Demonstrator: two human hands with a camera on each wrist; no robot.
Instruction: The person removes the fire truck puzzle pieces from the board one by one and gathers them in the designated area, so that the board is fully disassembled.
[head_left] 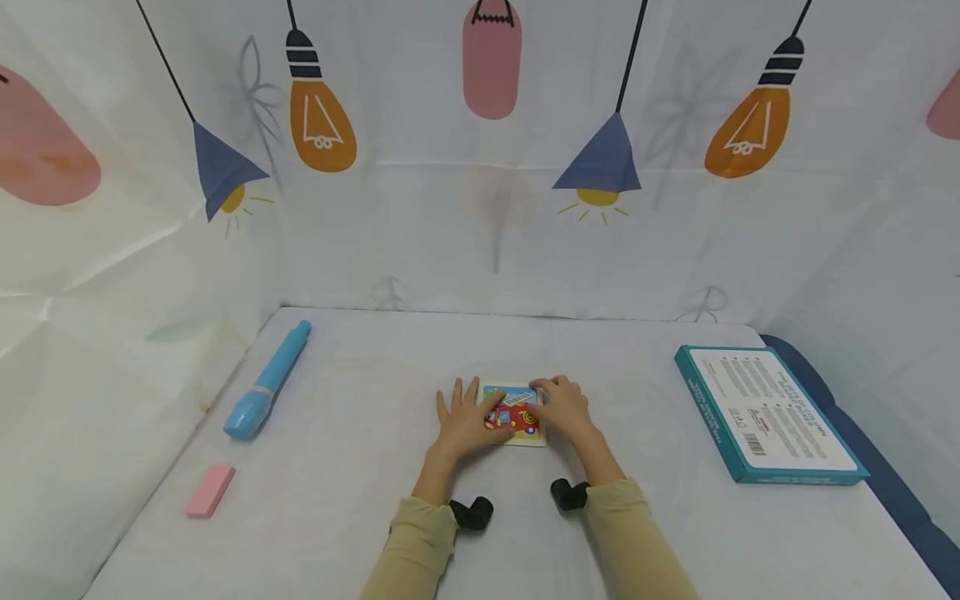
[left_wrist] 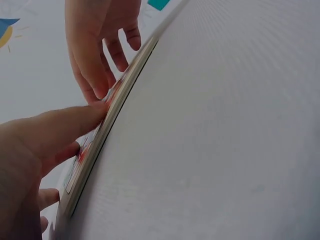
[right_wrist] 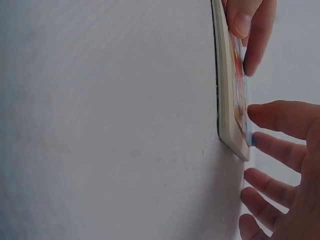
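A small flat picture puzzle (head_left: pixel 519 417) with a red fire truck on it and a pale wooden rim lies on the white table. From its left side, my left hand (head_left: pixel 463 427) reaches over with fingers spread, its thumb and index finger resting on the picture. My right hand (head_left: pixel 566 408) is at the opposite side, thumb and index fingertips on the puzzle's right part. In the right wrist view the other fingers (right_wrist: pixel 270 187) hang loosely beside the puzzle's corner. The left wrist view shows the board's layered edge (left_wrist: pixel 112 117) lying low on the table.
On the left lie a blue flashlight-shaped object (head_left: pixel 270 379) and a pink block (head_left: pixel 211 491). A teal box (head_left: pixel 772 417) with a white printed face lies at the right. A patterned white curtain (head_left: pixel 450 233) hangs behind the table. Black cameras (head_left: pixel 472 513) sit at both wrists.
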